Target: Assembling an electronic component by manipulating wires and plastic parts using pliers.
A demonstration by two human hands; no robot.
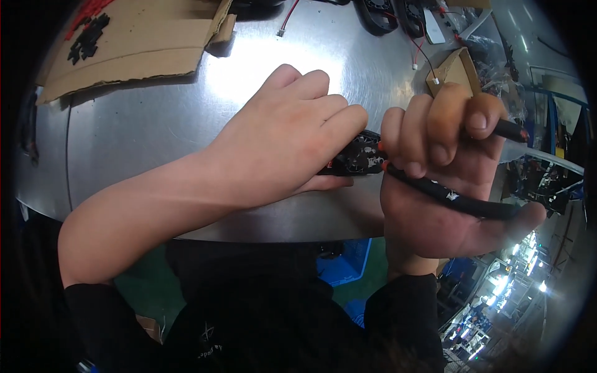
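Observation:
My right hand [444, 155] is wrapped round a pair of pliers, whose black handles [460, 202] have orange at their inner ends. The fingers curl over one handle, while the other lies across the palm and thumb. The worn dark metal head of the pliers [364, 155] points left toward my left hand [305, 124]. That hand is closed, knuckles up, right at the pliers' head. A dark part shows only at its edge beside the fingers, and its kind is mostly hidden.
The metal table [149, 130] curves round in front of me. Cardboard [143, 43] at the far left carries black and red pieces [90, 40]. Black blower fans [379, 15] with thin wires lie at the far right, near a small carton [457, 68]. A blue crate [348, 267] stands below.

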